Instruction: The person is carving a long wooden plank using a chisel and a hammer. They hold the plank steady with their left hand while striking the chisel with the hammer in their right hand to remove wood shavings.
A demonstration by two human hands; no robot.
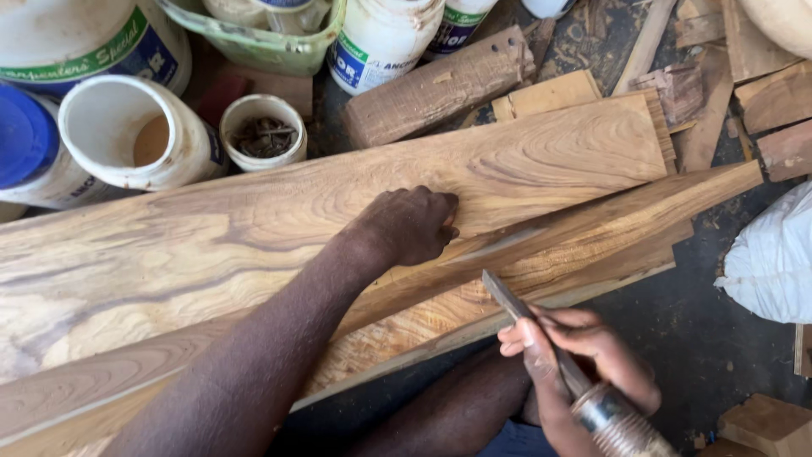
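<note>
left hand (412, 222) lies knuckles-up on the big wood board (254, 228), fingers curled and pressed down near the board's lower edge; looks like it pins the board so it won't slide. it holds nothing, just bears on the wood. right hand (584, 351) is wrapped tight round a chisel (541, 334), fingers closed on the blade shank above the metal ring and wooden handle, thumb along the side. the blade tip points up and away toward the narrower plank (592, 228) that runs slanted under the board, just beyond the right hand; tip is close to that plank's edge, contact can't be told. the low choked grip probably gives control of the tip.

edges: the board's long lower edge overlaps the plank right beside the left fingers. the plank's near edge faces the right hand, dark floor (702, 338) below it.

room: beyond the left hand it's crowded. white open tub (127, 127), small tub with dark bits (264, 131), blue-lidded tub (30, 135), white jar (381, 38), and a rough wood block (440, 85) sit close to the board's far edge. offcuts (761, 93) piled far off past the right hand, white sack (774, 258) to its outer side. open floor between the right hand and the sack; a small block (765, 423) near the handle end. the person's knee sits under the right wrist.
</note>
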